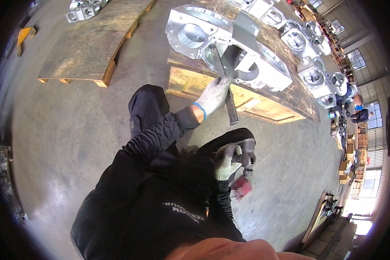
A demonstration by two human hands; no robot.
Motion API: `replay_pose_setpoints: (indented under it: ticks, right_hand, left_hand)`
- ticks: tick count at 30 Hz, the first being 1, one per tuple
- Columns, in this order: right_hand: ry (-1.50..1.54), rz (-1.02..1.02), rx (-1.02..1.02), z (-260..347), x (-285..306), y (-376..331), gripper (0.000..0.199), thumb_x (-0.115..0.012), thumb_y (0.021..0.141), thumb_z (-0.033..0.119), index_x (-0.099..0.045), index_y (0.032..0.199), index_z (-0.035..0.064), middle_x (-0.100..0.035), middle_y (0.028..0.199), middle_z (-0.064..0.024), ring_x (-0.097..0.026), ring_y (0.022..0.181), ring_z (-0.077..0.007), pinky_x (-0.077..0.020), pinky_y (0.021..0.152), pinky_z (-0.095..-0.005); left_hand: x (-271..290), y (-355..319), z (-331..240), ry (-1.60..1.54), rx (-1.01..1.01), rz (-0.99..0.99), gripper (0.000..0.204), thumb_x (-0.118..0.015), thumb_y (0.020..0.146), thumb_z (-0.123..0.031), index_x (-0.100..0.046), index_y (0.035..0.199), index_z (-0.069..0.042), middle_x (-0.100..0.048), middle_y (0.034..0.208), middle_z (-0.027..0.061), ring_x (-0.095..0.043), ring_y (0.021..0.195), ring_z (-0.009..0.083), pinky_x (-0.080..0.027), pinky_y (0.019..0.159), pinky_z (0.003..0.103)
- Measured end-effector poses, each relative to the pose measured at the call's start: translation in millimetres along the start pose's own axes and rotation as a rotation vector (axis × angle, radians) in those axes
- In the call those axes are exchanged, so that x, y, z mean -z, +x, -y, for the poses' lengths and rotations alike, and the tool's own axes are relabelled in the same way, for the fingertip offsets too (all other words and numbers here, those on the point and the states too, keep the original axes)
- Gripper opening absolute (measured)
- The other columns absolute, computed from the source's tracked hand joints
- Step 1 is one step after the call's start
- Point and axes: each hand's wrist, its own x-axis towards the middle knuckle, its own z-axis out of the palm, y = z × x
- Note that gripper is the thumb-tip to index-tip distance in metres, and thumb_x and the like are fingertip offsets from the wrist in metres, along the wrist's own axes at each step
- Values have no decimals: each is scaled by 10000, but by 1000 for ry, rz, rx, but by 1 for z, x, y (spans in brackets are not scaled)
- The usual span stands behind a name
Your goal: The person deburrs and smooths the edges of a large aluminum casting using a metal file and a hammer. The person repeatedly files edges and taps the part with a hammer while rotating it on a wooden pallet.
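Note:
My left hand (pixel 213 96), in a pale knit glove with a blue cuff edge, is closed around a long flat dark metal bar (pixel 232 109). The bar's far end reaches into the opening of a machined silver metal housing (pixel 264 71), which has several round bores. Down at my right knee, my right hand (pixel 226 164), also gloved, grips a dark grey metal tool (pixel 248 157) with a stubby body and a round hole in its side. Its exact kind I cannot make out. Just below it shows a flat red piece (pixel 241 188); whether they are joined is unclear.
The housing sits on a wooden pallet-like platform (pixel 286 113) in front of me. More silver housings (pixel 295 40) line its far right. Another wooden platform (pixel 80 52) lies at the left, bearing a smaller casting (pixel 83 11). Boxes (pixel 345 167) and people (pixel 360 115) are far right.

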Motion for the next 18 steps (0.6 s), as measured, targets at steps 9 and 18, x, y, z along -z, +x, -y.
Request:
replay_pose_setpoints:
  ticks: [9,18]
  right_hand:
    - [43,-26,-23,9,0,0,339,-631,1001,273,-441,778,102,-495,558,-25,-442,427,-113,-414,411,-283]
    - [15,-30,16,24,-6,1,385,-621,1003,323,-450,746,92,-503,547,-33,-421,414,-116,-385,406,-288]
  left_hand:
    - [-1,-2,2,2,-22,17,407,-471,1044,-411,-578,1142,-31,-559,725,46,-490,555,131,-389,488,295]
    - [1,-4,3,-15,15,20,467,-486,1045,-418,-564,1191,19,-534,748,52,-480,647,147,-425,592,333]
